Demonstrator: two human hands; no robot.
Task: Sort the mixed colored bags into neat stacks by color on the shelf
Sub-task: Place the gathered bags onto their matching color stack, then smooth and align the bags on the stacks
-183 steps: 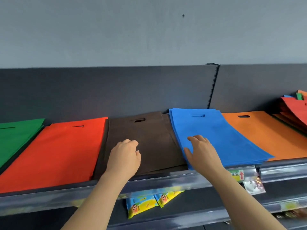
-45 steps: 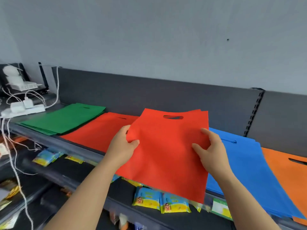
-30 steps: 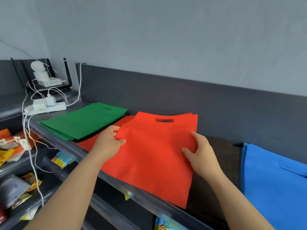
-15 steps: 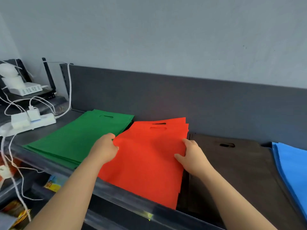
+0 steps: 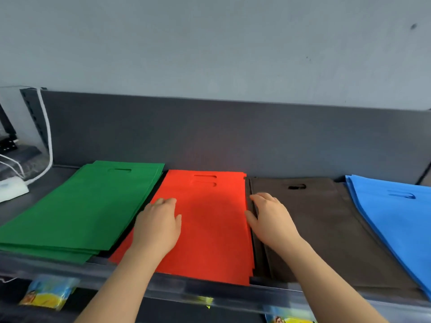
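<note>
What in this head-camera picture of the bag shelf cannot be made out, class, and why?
Head view throughout.
- Blue stack: cut off by the right edge.
- Packets under the shelf: print too blurred to read.
- Red stack: bag count unreadable, layers too thin; the left hand covers part.
- White device: cut off by the left edge.

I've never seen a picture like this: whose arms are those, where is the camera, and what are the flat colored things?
Those are a person's arms, filmed by a camera worn on their head, looking down. On the shelf lie flat bags in four stacks, left to right: green stack, red stack, brown stack, blue stack. The left hand rests flat on the red stack; the right hand touches its right edge, over the brown stack. Neither lifts anything; they seem to be straightening it.
</note>
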